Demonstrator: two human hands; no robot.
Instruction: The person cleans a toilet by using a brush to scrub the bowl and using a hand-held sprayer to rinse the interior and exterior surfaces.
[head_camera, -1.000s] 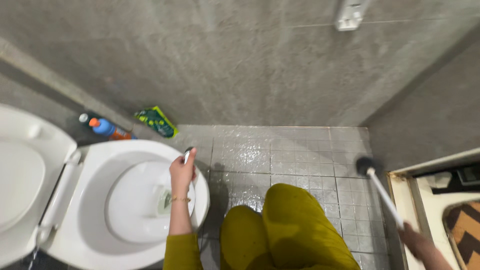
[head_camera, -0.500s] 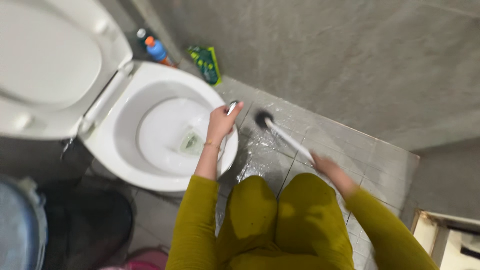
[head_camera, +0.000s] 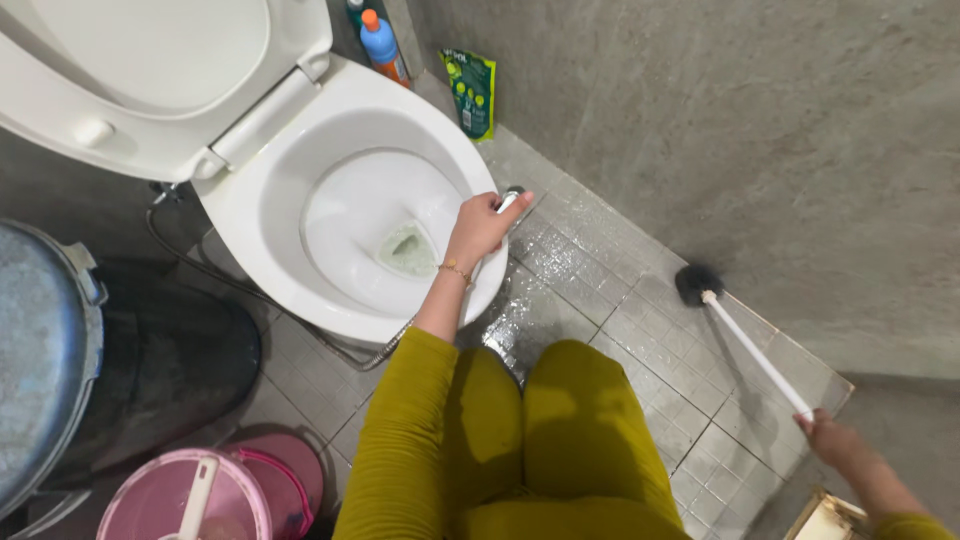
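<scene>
My left hand (head_camera: 482, 225) grips a silver hand sprayer (head_camera: 510, 196) over the front rim of the white toilet bowl (head_camera: 290, 270), with its nozzle pointing at the wet floor tiles (head_camera: 590, 270). My right hand (head_camera: 830, 435) holds the end of a white-handled toilet brush (head_camera: 745, 340). The brush's black head (head_camera: 697, 283) rests on the floor tiles near the grey wall. My knees in yellow-green trousers (head_camera: 540, 430) are below, between both arms.
The toilet lid (head_camera: 150, 60) is raised. A blue bottle with orange cap (head_camera: 380, 42) and a green pouch (head_camera: 472, 92) stand by the wall. A grey bin (head_camera: 45, 350) and a pink bucket with a scoop (head_camera: 190, 500) sit at left. A doorway threshold (head_camera: 830, 515) is bottom right.
The view swung left and down. My right hand pulled the brush away from the toilet, moving its head right along the floor toward the wall. My left hand kept the sprayer at the rim.
</scene>
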